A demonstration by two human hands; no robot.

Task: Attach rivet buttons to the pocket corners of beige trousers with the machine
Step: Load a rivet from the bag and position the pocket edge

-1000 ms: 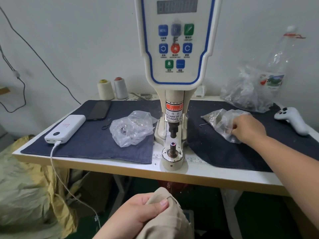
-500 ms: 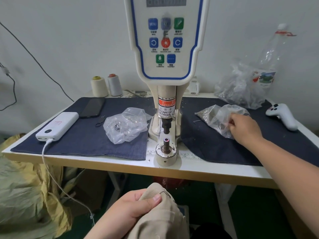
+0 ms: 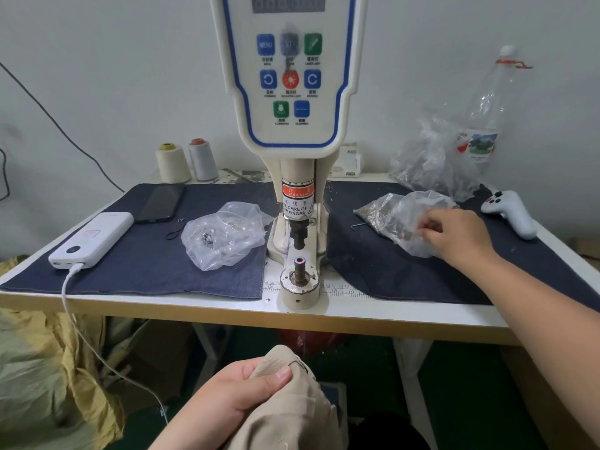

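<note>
Beige trousers (image 3: pixel 292 410) of ribbed cloth sit bunched low in front of the bench (image 3: pixel 227 311), below its edge, gripped by the left hand (image 3: pixel 237 394) with the thumb pressed over a folded corner. On the bench stands the cream riveting machine (image 3: pixel 292 92) with its blue-edged button panel; its round lower die (image 3: pixel 299 274) is bare. The right hand (image 3: pixel 454 238) reaches out to a crumpled clear plastic bag (image 3: pixel 399 219) lying on the dark blue denim cloth (image 3: pixel 373 271) right of the machine, fingers curled at the plastic; whether they pinch anything I cannot tell. Left of the machine lies another clear plastic bag (image 3: pixel 224 235) holding small metal pieces, with a white power bank (image 3: pixel 92 240) and a black phone (image 3: pixel 160 203) further left.
</note>
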